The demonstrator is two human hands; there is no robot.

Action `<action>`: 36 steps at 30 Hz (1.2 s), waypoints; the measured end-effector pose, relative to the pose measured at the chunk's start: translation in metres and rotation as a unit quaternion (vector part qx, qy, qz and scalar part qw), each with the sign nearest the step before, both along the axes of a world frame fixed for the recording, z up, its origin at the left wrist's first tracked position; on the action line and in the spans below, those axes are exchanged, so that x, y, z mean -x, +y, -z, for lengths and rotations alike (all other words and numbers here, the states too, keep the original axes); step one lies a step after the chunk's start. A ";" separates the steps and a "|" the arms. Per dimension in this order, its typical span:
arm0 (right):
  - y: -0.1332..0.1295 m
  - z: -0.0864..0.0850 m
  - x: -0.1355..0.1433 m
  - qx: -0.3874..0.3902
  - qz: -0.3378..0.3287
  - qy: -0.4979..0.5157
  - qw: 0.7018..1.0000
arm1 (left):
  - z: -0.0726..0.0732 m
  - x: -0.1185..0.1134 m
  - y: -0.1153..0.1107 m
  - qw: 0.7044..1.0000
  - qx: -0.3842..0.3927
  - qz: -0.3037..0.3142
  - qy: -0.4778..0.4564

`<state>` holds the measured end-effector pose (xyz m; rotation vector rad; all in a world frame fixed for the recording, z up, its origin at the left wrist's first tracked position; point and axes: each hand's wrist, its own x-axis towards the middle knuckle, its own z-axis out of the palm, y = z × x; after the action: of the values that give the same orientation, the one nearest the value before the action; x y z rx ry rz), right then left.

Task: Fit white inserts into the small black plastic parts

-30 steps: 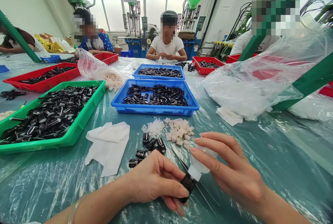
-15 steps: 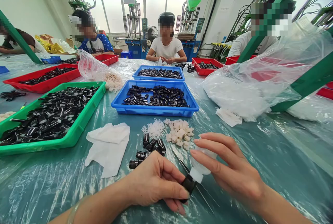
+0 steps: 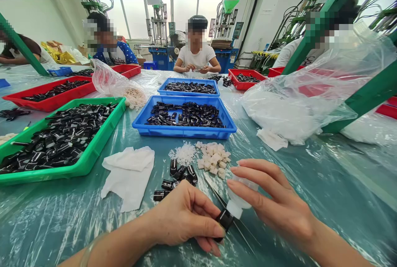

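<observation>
My left hand [image 3: 186,217] pinches a small glossy black plastic part [image 3: 225,219] between thumb and fingers. Curled round a translucent squeeze bottle [image 3: 240,196], my right hand [image 3: 279,205] tilts it so its white nozzle end meets the black part. Metal tweezers [image 3: 245,236] pass behind the bottle; whether they lie on the table or rest in the hand I cannot tell. Just beyond my left hand lie several loose black parts [image 3: 180,174]. Behind those are a heap of cream-coloured foam-like cubes [image 3: 214,159] and a pile of small white bits [image 3: 182,153].
Blue trays [image 3: 184,132] of black parts stand ahead, a green tray [image 3: 83,165] of them at left. A white cloth [image 3: 128,176] lies left of my hands. At right, a large clear bag [image 3: 294,105] sits by a green post [image 3: 369,97]. Co-workers [image 3: 197,54] sit across the table.
My hands, the bottle and the black part stay almost in place. Across the table, the middle co-worker's hands have lifted slightly and the person at right has leaned a little.
</observation>
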<state>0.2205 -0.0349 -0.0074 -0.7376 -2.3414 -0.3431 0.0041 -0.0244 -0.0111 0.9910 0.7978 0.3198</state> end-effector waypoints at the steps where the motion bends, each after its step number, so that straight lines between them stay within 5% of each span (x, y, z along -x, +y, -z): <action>1: 0.000 0.000 0.000 -0.001 0.000 -0.002 1.000 | 0.000 0.000 0.000 1.000 0.000 0.000 -0.001; 36: -0.002 0.002 0.008 -0.009 0.035 0.041 0.999 | 0.000 -0.003 -0.002 1.000 0.027 0.005 -0.010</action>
<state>0.2124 -0.0366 -0.0093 -0.8107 -2.2378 -0.3568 0.0071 -0.0266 -0.0114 0.9406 0.7793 0.2972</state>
